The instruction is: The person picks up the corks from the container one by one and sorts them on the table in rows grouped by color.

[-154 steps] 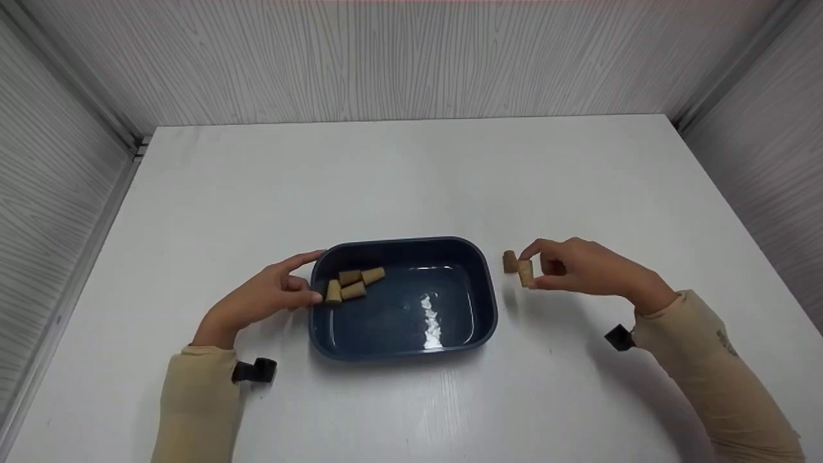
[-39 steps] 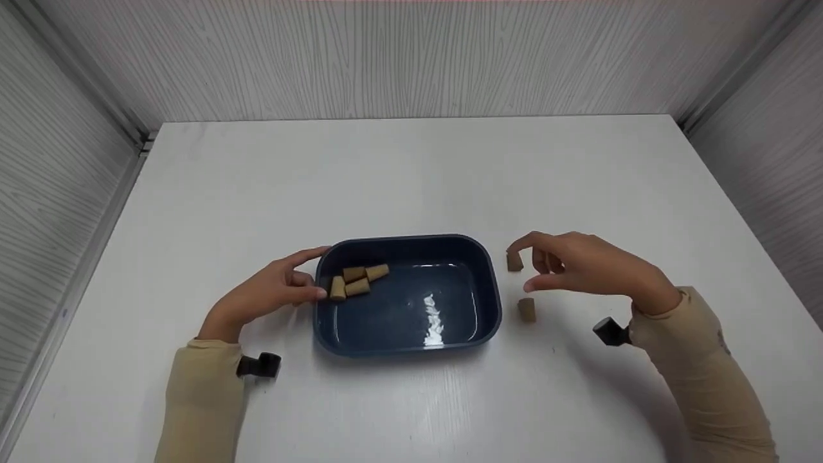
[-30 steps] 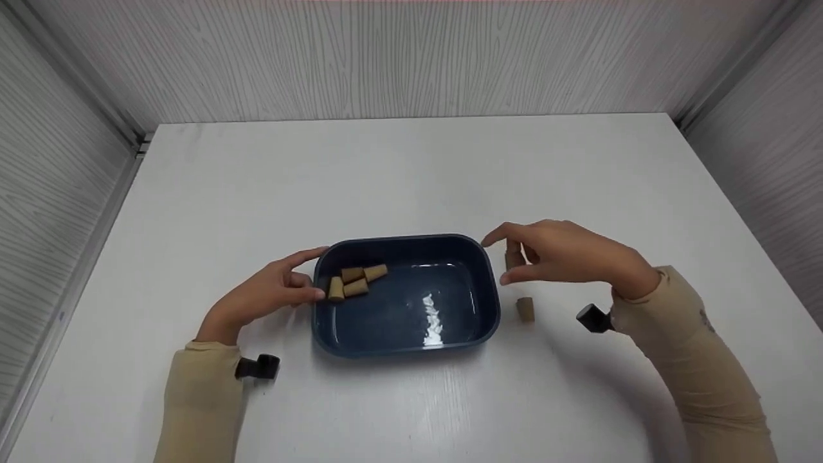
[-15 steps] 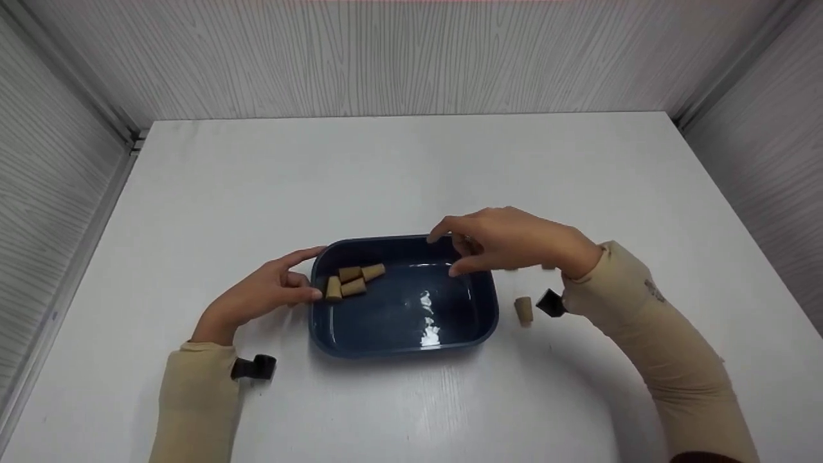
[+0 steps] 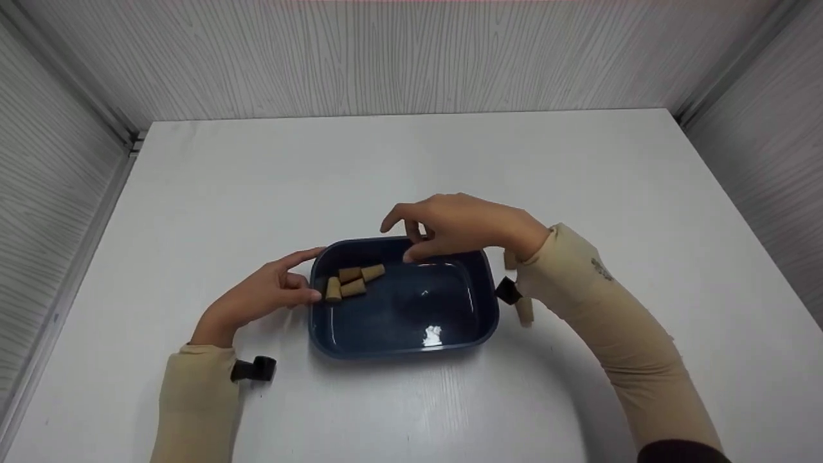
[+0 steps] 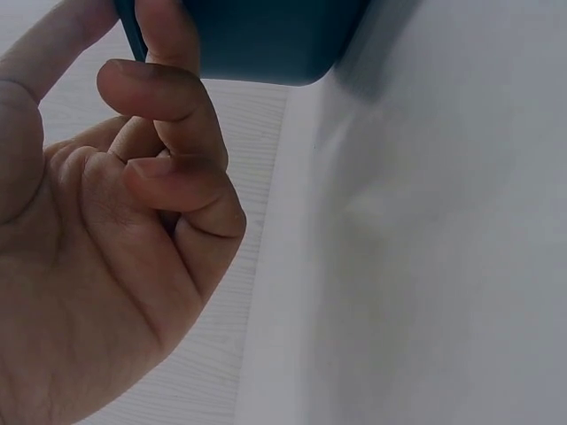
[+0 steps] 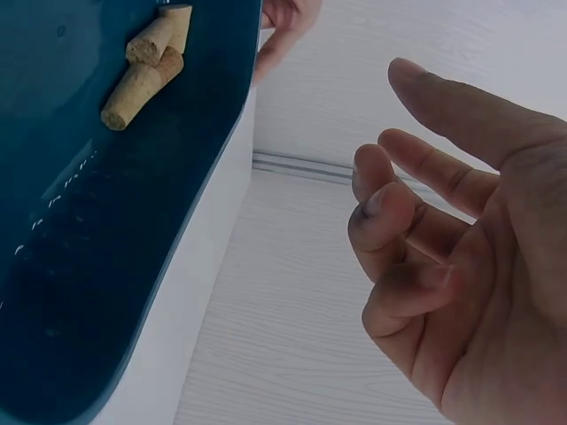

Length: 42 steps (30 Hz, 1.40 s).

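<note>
The right hand [image 5: 456,225] is above the far side of a dark blue rectangular tray [image 5: 395,325], its thumb and index finger spread apart and its other fingers loosely bent, with nothing between them. The right wrist view shows the same gap between thumb and fingers, beside the tray wall. The left hand [image 5: 260,296] grips the tray's left end by the rim, its thumb at the left edge and its index finger at the far left corner; its remaining fingers are curled in.

Four tapered cork stoppers [image 5: 353,288] lie in the tray, bunched at its left end and touching one another, close to the left thumb. Two more corks [image 5: 526,312] are on the white desk [image 5: 386,411] just right of the tray, one nearer and one farther, both partly covered by the right sleeve [image 5: 578,289] or its black wrist camera [image 5: 508,291]. A second black camera [image 5: 255,369] sticks out from the left sleeve [image 5: 196,392]. Grey wood-grain panels [image 5: 411,58] stand along the far, left and right sides.
</note>
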### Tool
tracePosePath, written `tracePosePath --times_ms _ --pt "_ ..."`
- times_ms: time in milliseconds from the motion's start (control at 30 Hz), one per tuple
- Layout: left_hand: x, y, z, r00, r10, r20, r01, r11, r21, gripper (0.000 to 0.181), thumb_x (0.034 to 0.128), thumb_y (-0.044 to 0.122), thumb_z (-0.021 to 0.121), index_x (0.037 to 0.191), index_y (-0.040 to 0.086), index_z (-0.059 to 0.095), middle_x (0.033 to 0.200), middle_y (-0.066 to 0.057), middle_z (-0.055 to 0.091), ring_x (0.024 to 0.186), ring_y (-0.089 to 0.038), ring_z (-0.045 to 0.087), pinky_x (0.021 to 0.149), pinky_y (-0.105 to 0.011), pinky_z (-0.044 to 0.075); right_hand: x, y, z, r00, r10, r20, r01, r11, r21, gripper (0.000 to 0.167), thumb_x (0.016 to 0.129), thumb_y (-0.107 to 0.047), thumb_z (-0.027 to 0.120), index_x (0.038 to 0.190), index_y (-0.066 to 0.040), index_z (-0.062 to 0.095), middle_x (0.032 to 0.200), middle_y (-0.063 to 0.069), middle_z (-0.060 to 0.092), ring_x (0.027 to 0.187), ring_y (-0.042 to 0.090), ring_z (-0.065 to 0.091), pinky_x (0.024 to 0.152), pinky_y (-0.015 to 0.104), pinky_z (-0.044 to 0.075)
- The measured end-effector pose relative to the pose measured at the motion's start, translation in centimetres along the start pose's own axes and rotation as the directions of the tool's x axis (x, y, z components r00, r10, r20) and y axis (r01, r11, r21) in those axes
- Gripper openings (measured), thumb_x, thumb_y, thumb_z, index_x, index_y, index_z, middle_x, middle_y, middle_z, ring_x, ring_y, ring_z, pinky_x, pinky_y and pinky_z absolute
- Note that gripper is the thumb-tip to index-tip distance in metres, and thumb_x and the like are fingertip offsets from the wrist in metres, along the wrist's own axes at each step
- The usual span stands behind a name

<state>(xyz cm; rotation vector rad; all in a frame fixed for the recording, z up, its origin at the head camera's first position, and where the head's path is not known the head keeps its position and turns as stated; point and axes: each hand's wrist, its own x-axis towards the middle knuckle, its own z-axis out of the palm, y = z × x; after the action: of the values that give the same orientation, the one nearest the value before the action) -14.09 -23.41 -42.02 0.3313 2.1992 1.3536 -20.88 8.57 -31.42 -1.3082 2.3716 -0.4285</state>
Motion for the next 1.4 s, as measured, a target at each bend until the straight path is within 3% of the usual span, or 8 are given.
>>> tracePosePath --times_ms 633,900,1167,1400 --pt "-0.2 0.0 -0.3 1.0 0.013 0.007 -0.013 1.0 -0.002 0.072 0.0918 0.025 0.066 0.152 0.016 0.028 0.074 0.004 0.054 0.067 -0.008 0.044 0.064 -0.028 0.036 4.7 0.0 3.0 0.993 -0.118 0.031 0.11 0.975 0.193 0.043 0.092 -0.026 0.066 0.132 -0.016 0.053 0.092 0.002 0.064 0.076 0.012 0.058 0.074 0.026 0.046" --pt "0.0 0.0 -0.3 1.0 0.021 0.015 -0.021 1.0 -0.006 0.072 0.0916 0.025 0.067 0.152 0.017 0.028 0.077 -0.002 0.058 0.067 -0.009 0.045 0.064 -0.029 0.037 6.0 0.3 4.8 0.988 -0.116 0.105 0.086 0.963 0.256 0.045 0.093 -0.022 0.065 0.135 -0.016 0.05 0.094 0.004 0.069 0.078 0.011 0.063 0.075 0.026 0.049" --pt "0.2 0.2 -0.2 0.999 0.029 0.02 -0.029 1.0 0.004 0.073 0.0917 0.025 0.067 0.152 0.016 0.028 0.075 -0.001 0.055 0.066 -0.008 0.044 0.063 -0.026 0.036 6.6 0.7 6.1 0.982 -0.099 0.161 0.045 0.95 0.308 0.043 0.093 -0.019 0.065 0.133 -0.012 0.051 0.092 0.01 0.071 0.073 0.026 0.069 0.068 0.024 0.051" --pt "0.2 0.2 -0.1 1.0 0.013 0.012 -0.013 1.0 0.013 0.073 0.0911 0.027 0.067 0.152 0.018 0.028 0.078 -0.003 0.056 0.068 -0.009 0.044 0.065 -0.027 0.036 7.0 0.8 6.7 0.975 -0.042 0.219 -0.016 0.966 0.257 0.043 0.094 -0.022 0.064 0.134 -0.018 0.051 0.086 0.004 0.069 0.065 0.014 0.064 0.064 0.026 0.052"
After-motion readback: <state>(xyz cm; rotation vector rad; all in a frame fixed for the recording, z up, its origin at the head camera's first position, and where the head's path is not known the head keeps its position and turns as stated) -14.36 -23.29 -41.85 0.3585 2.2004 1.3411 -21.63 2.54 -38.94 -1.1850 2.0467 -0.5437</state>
